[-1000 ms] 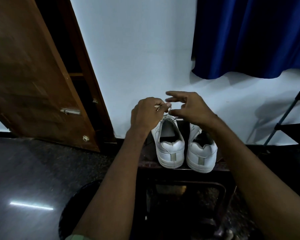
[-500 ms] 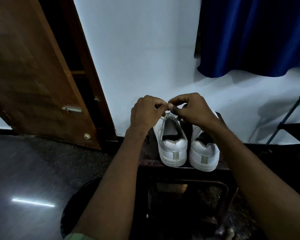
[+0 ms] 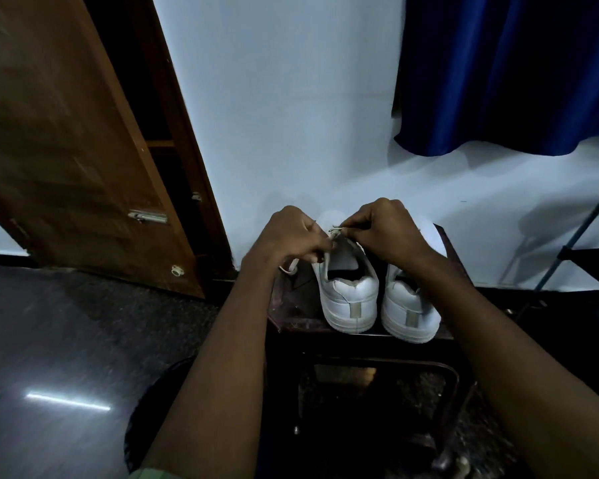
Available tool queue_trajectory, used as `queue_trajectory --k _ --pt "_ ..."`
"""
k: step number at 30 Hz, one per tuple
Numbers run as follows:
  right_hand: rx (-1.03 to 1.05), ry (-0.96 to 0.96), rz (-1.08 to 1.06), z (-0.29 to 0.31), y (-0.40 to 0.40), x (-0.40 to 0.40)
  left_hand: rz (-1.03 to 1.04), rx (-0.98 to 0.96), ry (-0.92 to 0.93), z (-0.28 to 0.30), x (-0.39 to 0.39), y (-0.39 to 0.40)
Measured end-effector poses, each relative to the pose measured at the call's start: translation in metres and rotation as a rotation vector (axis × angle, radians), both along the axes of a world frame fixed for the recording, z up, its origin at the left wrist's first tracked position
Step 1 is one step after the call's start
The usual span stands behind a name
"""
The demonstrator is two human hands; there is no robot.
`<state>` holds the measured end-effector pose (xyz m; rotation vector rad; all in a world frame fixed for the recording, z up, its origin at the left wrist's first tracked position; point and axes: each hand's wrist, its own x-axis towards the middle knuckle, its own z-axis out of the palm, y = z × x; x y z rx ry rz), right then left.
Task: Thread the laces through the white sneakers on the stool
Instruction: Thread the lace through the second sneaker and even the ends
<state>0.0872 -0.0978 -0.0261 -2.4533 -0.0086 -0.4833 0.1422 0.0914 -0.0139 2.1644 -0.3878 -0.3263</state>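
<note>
Two white sneakers stand side by side on the dark wooden stool point(image 3: 293, 305), heels toward the person and toes toward the white wall point(image 3: 284, 115). The left sneaker point(image 3: 348, 299) is near the middle of the stool top, and the right sneaker point(image 3: 410, 312) is just beside it, close to the right edge; both heels reach almost to the front edge.

Both hands are above the front part of the left sneaker. The left hand point(image 3: 287, 238) has its fingers curled and pinches the white lace point(image 3: 336, 231) at the fingertips. The right hand point(image 3: 382, 229) is also curled, and its thumb and finger pinch the same lace just beside the left fingertips. One loose end of the lace point(image 3: 288, 267) hangs under the left hand, over the left part of the stool top. Which eyelet the lace goes through I cannot tell, because the hands cover it.

A brown wooden door point(image 3: 66, 140) stands open at the left, and a blue curtain point(image 3: 512, 70) hangs at the upper right.
</note>
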Motion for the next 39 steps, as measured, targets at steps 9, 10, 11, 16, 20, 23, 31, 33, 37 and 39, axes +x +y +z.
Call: queue_trajectory --k 9,10,11,16,20,23,31,33,37,39 --pt "-0.066 0.0 -0.117 -0.004 0.015 -0.002 0.174 -0.281 0.377 -0.002 0.0 0.003" --pt "-0.072 -0.009 -0.128 -0.004 0.017 -0.002 0.18 -0.273 0.385 -0.003 0.0 0.003" --pt "-0.078 -0.014 -0.137 -0.004 0.02 -0.003 0.182 -0.269 0.389 -0.003 0.0 0.003" --pt "-0.118 -0.033 -0.13 -0.006 0.027 -0.003 0.191 -0.284 0.401 0.001 -0.005 0.004" --pt "-0.09 -0.04 -0.107 -0.005 0.027 -0.004 0.186 -0.282 0.409 0.004 -0.008 0.005" --pt "-0.045 -0.017 -0.064 -0.004 0.027 -0.004 0.178 -0.283 0.413 0.005 -0.007 0.004" --pt "-0.048 -0.011 -0.003 -0.006 0.03 -0.004 0.157 -0.297 0.451 -0.002 -0.001 0.01" --pt "-0.056 0.0 -0.002 -0.007 0.029 -0.003 0.162 -0.313 0.453 -0.004 -0.001 0.01" --pt "-0.047 0.006 -0.012 -0.006 0.024 -0.003 0.168 -0.349 0.463 -0.008 -0.002 0.007" --pt "-0.06 0.016 -0.008 -0.006 0.024 -0.004 0.168 -0.305 0.423 -0.009 -0.002 0.004"
